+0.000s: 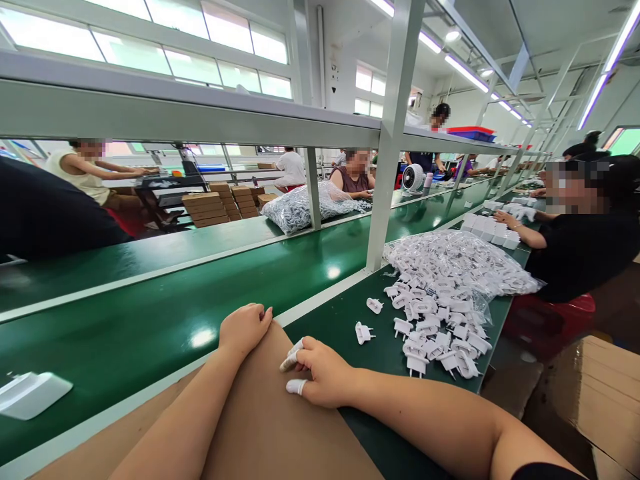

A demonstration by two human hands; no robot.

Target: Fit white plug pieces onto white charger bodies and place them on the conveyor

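Note:
A brown cardboard piece (280, 413), which may be part of a box, lies in front of me beside the green belt. My left hand (245, 331) rests at its far corner, fingers curled over the edge. Above the cardboard's right side is my right hand (323, 373), with white covers on several fingertips. Its thumb and fingers are apart and hold nothing. To the right of my hands, white two-pin plug pieces (425, 327) spill from a clear plastic bag (450, 260). Two loose plug pieces lie nearer the belt, one of them a plug piece (363, 333) on its side.
A white plastic housing (37, 395) sits on the green belt (150, 307) at left. A metal post (393, 153) rises beside the belt, carrying a shelf (200, 110). At right a co-worker (590, 233) handles white boxes (490, 230). Cardboard boxes (600, 393) stand lower right.

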